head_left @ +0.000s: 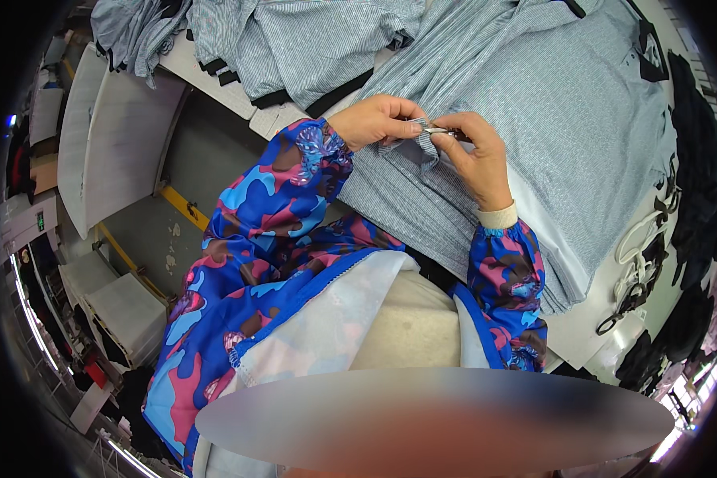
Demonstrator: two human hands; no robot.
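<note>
- The left hand (378, 121) pinches a small piece of thin grey striped cloth (428, 150) between thumb and fingers
- The right hand (476, 151) grips a small shiny metal tool (436, 131), with its tip right by the left thumb; the tool is too small to tell its kind
- The pinched cloth is up above the near edge of a big, soft, grey striped shirt pile (558, 111), and a bit of it hangs down below the fingers
- The big pile lies on a pale, flat tabletop (215, 89), with folds stacked at its near side
- More grey striped clothes with black edges (303, 52) lie on the far side, left of the big pile
- White and black loops (639, 239) lie to the right of the big pile
- Both arms wear puffy sleeves with blue, pink and brown patches (271, 199), and a cream cuff (498, 216) circles the right wrist
</note>
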